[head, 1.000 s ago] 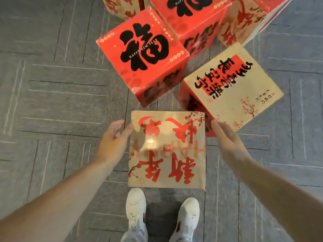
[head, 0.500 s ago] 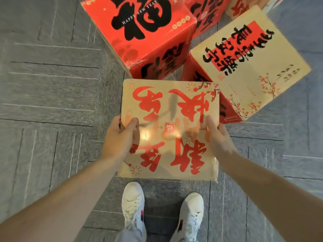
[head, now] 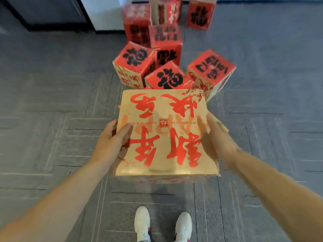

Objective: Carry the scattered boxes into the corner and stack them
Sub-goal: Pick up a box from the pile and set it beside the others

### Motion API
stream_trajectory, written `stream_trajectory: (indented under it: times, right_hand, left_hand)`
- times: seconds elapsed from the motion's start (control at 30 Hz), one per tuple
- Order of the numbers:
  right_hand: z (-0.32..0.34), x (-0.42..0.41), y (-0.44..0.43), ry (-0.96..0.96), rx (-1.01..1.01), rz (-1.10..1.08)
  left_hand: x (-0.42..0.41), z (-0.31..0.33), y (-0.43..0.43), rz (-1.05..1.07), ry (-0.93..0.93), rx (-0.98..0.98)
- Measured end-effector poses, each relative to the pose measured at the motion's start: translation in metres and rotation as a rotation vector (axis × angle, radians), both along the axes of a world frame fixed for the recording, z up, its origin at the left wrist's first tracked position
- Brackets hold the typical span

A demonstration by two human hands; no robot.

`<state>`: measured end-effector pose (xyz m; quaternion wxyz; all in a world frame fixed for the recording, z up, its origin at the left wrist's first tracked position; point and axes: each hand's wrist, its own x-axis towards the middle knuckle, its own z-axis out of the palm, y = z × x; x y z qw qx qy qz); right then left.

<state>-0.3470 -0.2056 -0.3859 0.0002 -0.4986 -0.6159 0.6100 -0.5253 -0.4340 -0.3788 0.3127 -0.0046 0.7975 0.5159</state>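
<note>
A gold box with red characters (head: 164,119) is off the floor in front of me, held between both hands. My left hand (head: 111,144) grips its left edge, thumb curled over the top face. My right hand (head: 215,142) clasps the right edge, thumb on top. Past it several red boxes with black characters lie on the grey carpet: one at the left (head: 134,63), one in the middle (head: 168,77), one at the right (head: 211,69). Farther back more red boxes (head: 164,35) stand stacked against the wall.
A white wall (head: 101,13) and a dark panel (head: 43,11) close off the far side. One red box (head: 201,13) stands apart at the back right. My white shoes (head: 162,224) are on the carpet below the held box.
Both hands closed on the gold box's sides and lifted it off the floor. The view has tilted up, bringing the stacked boxes by the wall into sight.
</note>
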Motion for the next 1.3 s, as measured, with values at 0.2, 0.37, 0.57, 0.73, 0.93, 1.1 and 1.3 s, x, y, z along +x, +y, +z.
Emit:
stream_trajectory:
  times: [0.2,0.37,0.57,0.73,0.93,1.1,1.3]
  right_hand:
    - [0.229,-0.019,0.042,0.306,0.075,-0.056]
    - [0.400,-0.044,0.032,0.568,0.160,0.015]
    - [0.516,-0.103,-0.018,0.778,0.144,0.152]
    - [0.560,-0.181,-0.086,0.872,0.113,0.275]
    - [0.594,-0.286,-0.193,0.935,0.086,0.392]
    - [0.598,-0.374,-0.296,0.941,0.068,0.493]
    - [0.588,-0.487,-0.433,0.913,-0.026,0.656]
  left_hand:
    - [-0.028,0.231,0.025,-0.006,0.184,0.195]
    - [-0.051,0.395,0.015,0.027,0.266,0.399]
    - [-0.077,0.512,-0.053,0.072,0.408,0.551]
    - [-0.126,0.556,-0.139,0.190,0.465,0.659]
    - [-0.191,0.580,-0.253,0.342,0.581,0.751]
    - [-0.236,0.575,-0.359,0.478,0.689,0.741]
    - [-0.285,0.543,-0.490,0.742,0.718,0.714]
